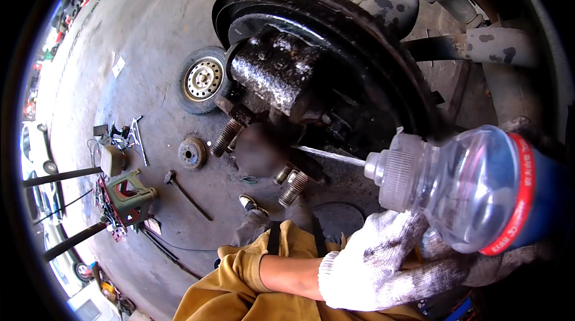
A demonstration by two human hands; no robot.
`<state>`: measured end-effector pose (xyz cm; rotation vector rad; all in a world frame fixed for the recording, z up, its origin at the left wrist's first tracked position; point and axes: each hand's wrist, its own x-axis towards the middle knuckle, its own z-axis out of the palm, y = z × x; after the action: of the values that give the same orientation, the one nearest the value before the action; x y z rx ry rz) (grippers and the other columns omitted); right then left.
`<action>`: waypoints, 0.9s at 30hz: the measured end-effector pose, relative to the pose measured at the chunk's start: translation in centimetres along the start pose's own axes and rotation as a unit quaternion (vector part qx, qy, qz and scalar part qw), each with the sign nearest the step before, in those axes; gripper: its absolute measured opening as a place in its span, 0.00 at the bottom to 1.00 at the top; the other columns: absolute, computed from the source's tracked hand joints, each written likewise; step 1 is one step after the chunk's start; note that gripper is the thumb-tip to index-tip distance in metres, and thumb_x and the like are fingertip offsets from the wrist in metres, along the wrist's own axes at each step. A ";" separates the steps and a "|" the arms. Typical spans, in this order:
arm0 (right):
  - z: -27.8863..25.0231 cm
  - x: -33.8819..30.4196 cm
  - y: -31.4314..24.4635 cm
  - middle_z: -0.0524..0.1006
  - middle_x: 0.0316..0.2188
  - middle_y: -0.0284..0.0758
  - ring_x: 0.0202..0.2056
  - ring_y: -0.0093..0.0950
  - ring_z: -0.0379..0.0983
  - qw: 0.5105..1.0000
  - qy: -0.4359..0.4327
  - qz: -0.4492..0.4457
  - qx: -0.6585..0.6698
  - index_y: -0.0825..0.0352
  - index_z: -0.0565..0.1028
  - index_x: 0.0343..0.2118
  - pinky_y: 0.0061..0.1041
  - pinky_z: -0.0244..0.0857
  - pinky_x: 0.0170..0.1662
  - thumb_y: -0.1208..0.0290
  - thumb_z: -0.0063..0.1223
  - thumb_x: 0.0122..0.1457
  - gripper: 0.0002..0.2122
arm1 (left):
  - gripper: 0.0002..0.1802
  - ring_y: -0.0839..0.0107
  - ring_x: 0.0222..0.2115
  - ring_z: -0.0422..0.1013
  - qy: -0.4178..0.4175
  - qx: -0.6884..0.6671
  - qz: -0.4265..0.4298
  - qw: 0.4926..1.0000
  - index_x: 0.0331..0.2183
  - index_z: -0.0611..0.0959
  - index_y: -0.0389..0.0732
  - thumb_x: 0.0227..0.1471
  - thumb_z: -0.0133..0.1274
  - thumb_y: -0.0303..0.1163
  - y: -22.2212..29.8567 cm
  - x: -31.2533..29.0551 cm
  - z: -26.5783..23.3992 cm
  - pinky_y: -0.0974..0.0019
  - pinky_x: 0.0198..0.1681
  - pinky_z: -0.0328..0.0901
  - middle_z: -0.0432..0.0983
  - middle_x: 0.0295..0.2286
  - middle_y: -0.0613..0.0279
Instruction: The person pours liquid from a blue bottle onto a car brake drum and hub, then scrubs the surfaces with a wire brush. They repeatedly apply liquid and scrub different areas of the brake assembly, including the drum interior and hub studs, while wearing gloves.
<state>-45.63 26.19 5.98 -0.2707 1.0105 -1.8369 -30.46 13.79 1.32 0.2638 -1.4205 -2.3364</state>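
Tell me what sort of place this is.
Most likely a vehicle repair shop: there's a grimy wheel-hub assembly up close, a detached wheel with its tyre lying on the floor, and a long-handled hammer nearby.

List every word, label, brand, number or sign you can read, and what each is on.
Red band around the clear bottle: pale printed characters, which I don't copy out.
White sheet on the floor: any writing is too small to read.
White car, left edge: any markings too small.
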 end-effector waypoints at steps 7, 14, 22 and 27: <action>-0.3 -0.2 -0.5 0.52 0.64 0.52 0.62 0.44 0.56 1.000 -0.002 -0.013 0.004 0.68 0.49 0.65 0.40 0.56 0.64 0.50 0.45 0.64 0.35 | 0.25 0.57 0.37 0.74 0.021 -0.022 0.007 1.000 0.47 0.77 0.38 0.48 0.64 0.34 -0.8 0.1 1.4 0.61 0.36 0.68 0.75 0.39 0.49; 0.9 -0.6 -0.6 0.54 0.63 0.52 0.61 0.45 0.58 0.998 -0.016 -0.053 -0.013 0.69 0.51 0.64 0.41 0.58 0.63 0.51 0.44 0.64 0.34 | 0.22 0.53 0.31 0.74 0.039 -0.031 0.013 0.999 0.45 0.81 0.39 0.44 0.64 0.27 -0.9 -0.4 2.1 0.60 0.27 0.69 0.74 0.39 0.43; 6.9 0.1 1.4 0.56 0.62 0.52 0.60 0.45 0.60 0.975 -0.105 -0.169 -0.100 0.70 0.54 0.64 0.42 0.60 0.62 0.52 0.43 0.65 0.32 | 0.23 0.50 0.36 0.73 0.085 0.188 0.367 0.907 0.47 0.77 0.32 0.46 0.58 0.24 -0.9 -1.8 1.3 0.57 0.35 0.69 0.73 0.40 0.40; 12.7 0.1 4.9 0.58 0.61 0.52 0.59 0.46 0.61 0.916 -0.132 -0.306 -0.221 0.71 0.56 0.63 0.43 0.61 0.61 0.53 0.42 0.65 0.31 | 0.21 0.50 0.40 0.73 0.068 0.210 0.385 0.896 0.47 0.77 0.31 0.50 0.56 0.26 1.1 -4.3 -0.4 0.57 0.43 0.68 0.74 0.41 0.43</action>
<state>-35.11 18.68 10.30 -1.1937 1.2252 -2.0083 -26.19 14.88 1.92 -0.0306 -1.5703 -1.3448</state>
